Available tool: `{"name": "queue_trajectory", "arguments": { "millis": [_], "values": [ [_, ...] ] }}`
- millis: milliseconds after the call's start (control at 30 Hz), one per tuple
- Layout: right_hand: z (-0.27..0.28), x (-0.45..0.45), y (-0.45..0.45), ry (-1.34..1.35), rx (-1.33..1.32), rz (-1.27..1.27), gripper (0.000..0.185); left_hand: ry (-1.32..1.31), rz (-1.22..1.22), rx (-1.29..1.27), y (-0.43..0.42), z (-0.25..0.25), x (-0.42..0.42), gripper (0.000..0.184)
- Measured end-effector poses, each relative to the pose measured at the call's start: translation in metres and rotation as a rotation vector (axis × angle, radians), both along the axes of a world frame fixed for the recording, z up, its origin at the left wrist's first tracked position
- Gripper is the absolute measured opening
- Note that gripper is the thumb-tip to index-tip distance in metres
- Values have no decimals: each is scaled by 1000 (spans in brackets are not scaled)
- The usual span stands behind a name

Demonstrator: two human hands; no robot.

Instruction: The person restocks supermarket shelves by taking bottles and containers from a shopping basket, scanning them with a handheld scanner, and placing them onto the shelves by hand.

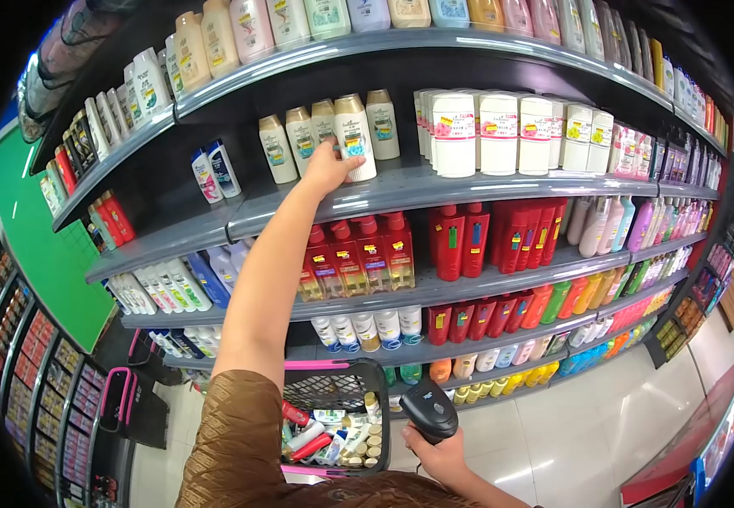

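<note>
My left hand [329,171] reaches up to the shelf, its fingers closed around the lower part of a white shampoo bottle [352,127] with a gold cap. Similar bottles [275,148] stand upright on both sides of it and behind it. Low in front of my body, my right hand [439,457] is wrapped round the handle of a black barcode scanner [429,409]. Between my arms is a black shopping basket [384,385] with pink trim, holding several jumbled bottles and tubes [346,440].
White pump-style packs [453,135] stand right of my left hand on the same shelf [401,193]. Red bottles [450,241] fill the shelf below, and pastel bottles [289,21] line the one above. Another black basket [121,398] is at the left. Tiled floor [587,423] lies at right.
</note>
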State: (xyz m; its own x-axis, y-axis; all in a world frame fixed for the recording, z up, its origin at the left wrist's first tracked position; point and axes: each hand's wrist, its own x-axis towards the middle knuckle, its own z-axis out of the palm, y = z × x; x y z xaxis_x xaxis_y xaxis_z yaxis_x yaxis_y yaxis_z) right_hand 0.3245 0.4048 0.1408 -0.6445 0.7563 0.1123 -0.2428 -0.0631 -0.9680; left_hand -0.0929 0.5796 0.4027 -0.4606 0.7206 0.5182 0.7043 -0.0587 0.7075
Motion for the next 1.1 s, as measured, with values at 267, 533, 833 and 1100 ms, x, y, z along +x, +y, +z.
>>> {"name": "queue_trajectory", "arguments": {
  "millis": [267,533,833,1100],
  "values": [
    [-7,-3,-6,-98,30,1,14,-75,-90,-35,2,-4,-10,58],
    [-29,-34,-20,-5,3,118,33,-2,-180,375,-186,-116,108,11],
    [-48,-158,-89,-87,318,362,53,-925,-216,-336,-394,-371,157,74],
    [80,-224,-41,-158,1322,20,38,-667,286,-294,-492,-438,123,32]
  ]
}}
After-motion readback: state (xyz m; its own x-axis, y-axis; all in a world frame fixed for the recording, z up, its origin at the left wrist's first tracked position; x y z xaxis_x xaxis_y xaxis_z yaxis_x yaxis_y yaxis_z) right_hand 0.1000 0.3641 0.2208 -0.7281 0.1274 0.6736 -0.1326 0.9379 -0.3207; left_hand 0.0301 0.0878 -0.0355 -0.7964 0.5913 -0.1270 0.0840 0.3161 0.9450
